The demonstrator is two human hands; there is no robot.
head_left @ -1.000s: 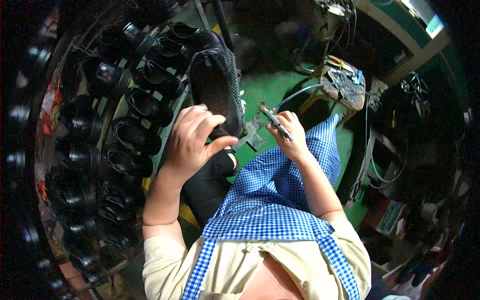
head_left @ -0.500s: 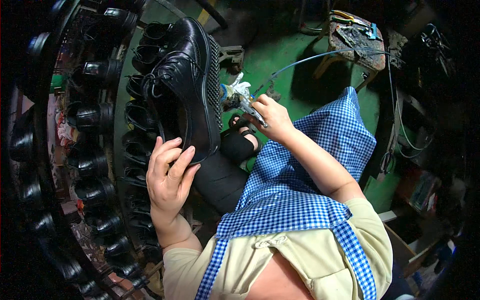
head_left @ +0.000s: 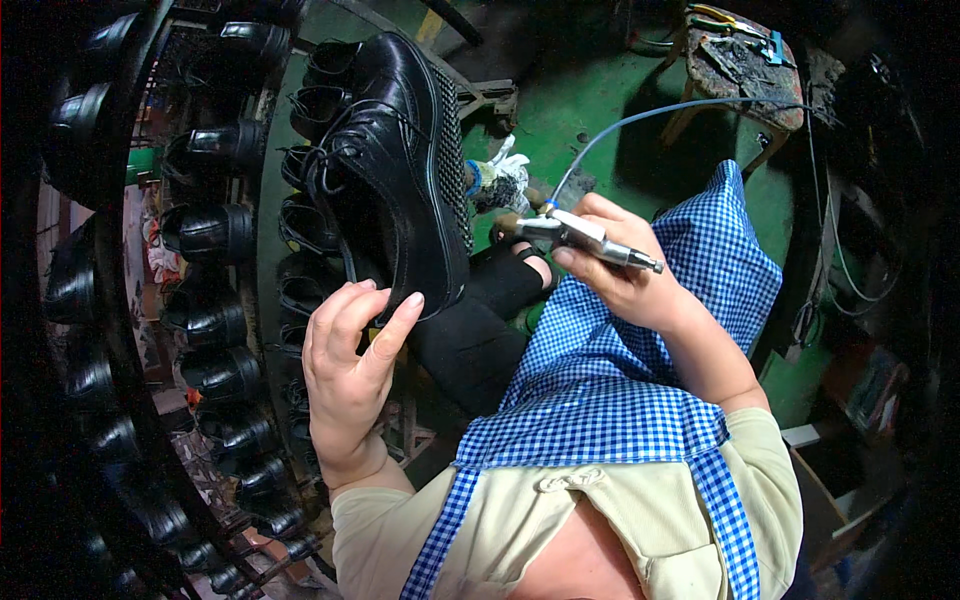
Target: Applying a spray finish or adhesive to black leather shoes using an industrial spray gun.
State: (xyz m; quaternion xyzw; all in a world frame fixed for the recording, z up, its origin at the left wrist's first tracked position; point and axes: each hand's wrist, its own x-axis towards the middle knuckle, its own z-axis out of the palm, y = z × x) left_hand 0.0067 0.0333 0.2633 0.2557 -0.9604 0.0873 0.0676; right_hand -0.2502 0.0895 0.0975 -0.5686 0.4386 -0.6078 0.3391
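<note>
A large black lace-up shoe (head_left: 420, 200) stands toe away from me, its textured sole side facing right. My left hand (head_left: 350, 350) grips the heel end of its opening, thumb and fingers closed on the collar; some fingertips are hidden at the rim. In my right hand (head_left: 640, 275) is a silver spray gun (head_left: 580, 235), a thin blue-grey hose (head_left: 640, 115) rising from a blue fitting. Apart from the shoe, the gun points left toward its sole side. Between them sits a stained whitish cloth or glove (head_left: 505, 175) on what looks like a stand.
Racks of black shoes (head_left: 215, 235) fill the left side, close to my left arm. At the upper right, a worn stool (head_left: 745, 85) carries pliers (head_left: 720, 15) and other tools. The hose arcs over the green floor (head_left: 560, 110). A blue checked apron (head_left: 590, 400) covers my lap.
My right hand has drawn back to the right and turned, bringing the spray gun into fuller view. Shoe, left hand and surroundings appear shifted slightly right in the picture.
</note>
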